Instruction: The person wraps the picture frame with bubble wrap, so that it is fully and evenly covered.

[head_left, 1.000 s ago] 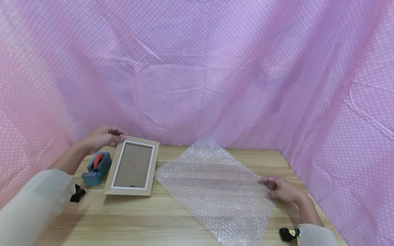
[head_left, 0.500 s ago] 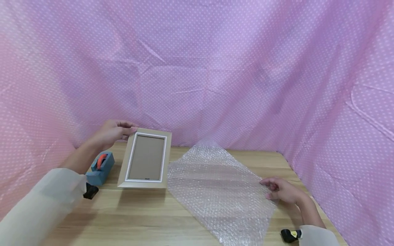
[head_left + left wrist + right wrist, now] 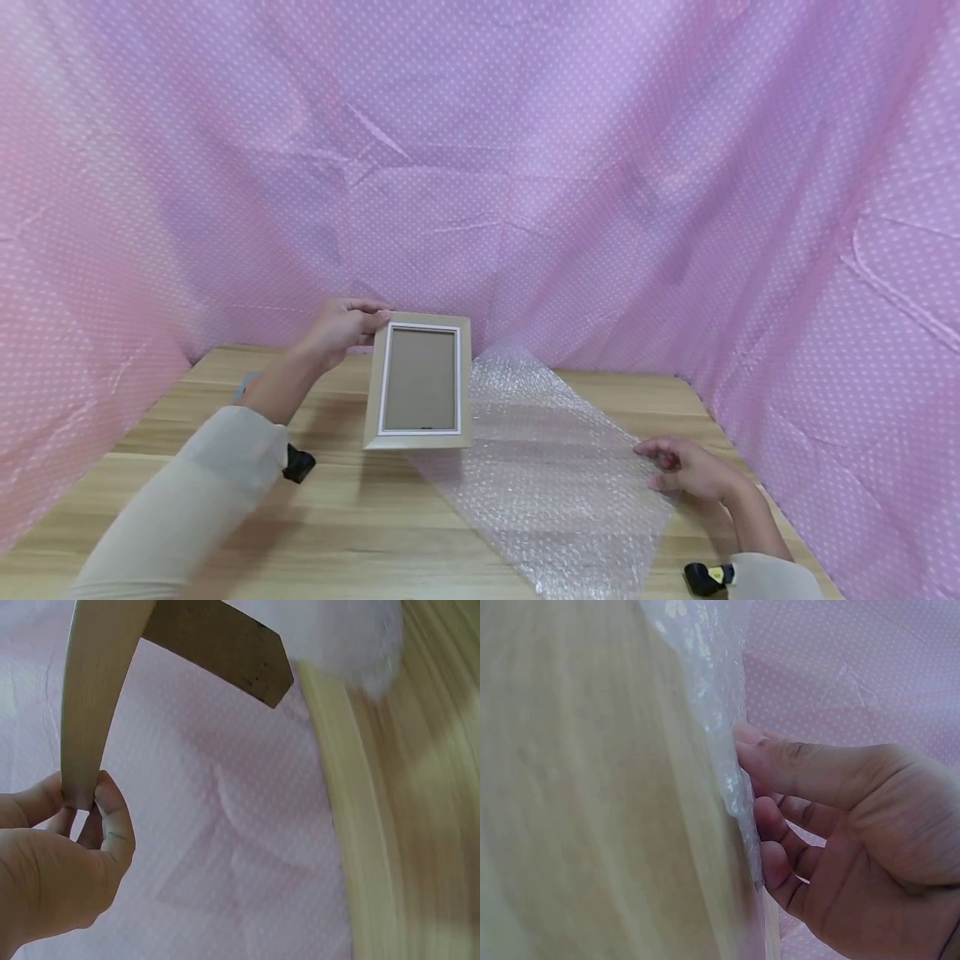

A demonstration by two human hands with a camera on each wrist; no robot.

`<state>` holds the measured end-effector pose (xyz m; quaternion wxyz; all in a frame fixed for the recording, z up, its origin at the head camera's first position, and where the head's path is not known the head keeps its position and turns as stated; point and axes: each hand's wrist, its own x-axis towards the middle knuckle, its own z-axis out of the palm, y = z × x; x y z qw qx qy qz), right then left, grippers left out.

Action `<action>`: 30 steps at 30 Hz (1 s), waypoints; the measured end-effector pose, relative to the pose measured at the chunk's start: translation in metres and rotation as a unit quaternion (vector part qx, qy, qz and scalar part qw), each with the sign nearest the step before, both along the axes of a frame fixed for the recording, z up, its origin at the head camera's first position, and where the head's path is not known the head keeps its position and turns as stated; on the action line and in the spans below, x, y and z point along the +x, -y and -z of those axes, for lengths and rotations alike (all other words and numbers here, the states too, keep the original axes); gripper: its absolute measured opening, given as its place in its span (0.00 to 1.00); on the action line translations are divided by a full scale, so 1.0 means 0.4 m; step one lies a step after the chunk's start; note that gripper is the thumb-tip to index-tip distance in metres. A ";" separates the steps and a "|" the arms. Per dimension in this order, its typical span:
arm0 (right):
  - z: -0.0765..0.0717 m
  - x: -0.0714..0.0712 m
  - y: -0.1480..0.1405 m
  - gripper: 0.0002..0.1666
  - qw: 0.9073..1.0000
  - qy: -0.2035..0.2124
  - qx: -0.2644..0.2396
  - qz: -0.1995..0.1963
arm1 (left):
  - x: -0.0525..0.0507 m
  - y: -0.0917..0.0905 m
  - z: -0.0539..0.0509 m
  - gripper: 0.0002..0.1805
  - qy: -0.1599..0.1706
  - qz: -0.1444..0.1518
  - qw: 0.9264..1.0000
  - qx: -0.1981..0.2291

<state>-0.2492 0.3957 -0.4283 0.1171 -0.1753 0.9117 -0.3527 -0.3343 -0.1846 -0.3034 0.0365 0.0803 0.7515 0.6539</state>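
My left hand (image 3: 341, 329) pinches a light wooden picture frame (image 3: 422, 379) by its upper left corner, thumb on the front. The frame hangs tilted above the table, over the left corner of a sheet of bubble wrap (image 3: 555, 458). In the left wrist view, fingers and thumb grip the frame's edge (image 3: 101, 705), and a brown stand (image 3: 225, 652) juts from its back. My right hand (image 3: 690, 467) rests at the wrap's right edge with loosely bent fingers. Up close in the right wrist view, thumb and fingertips touch the bubble wrap (image 3: 712, 712).
A blue tape dispenser (image 3: 246, 385) sits on the left, mostly hidden behind my left forearm. The wooden table (image 3: 360, 533) ends at a pink dotted cloth (image 3: 480, 183) at the back and sides. Black wrist cameras (image 3: 298, 463) hang from both sleeves.
My left hand has lifted the picture frame and carried it right, from beside the tape dispenser to over the bubble wrap's left corner. My right hand has stayed nearly still.
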 end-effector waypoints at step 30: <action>-0.008 0.001 0.016 0.33 1.000 0.006 0.005 0.008 | -0.053 -0.333 0.130 0.16 0.070 0.038 0.992 0.099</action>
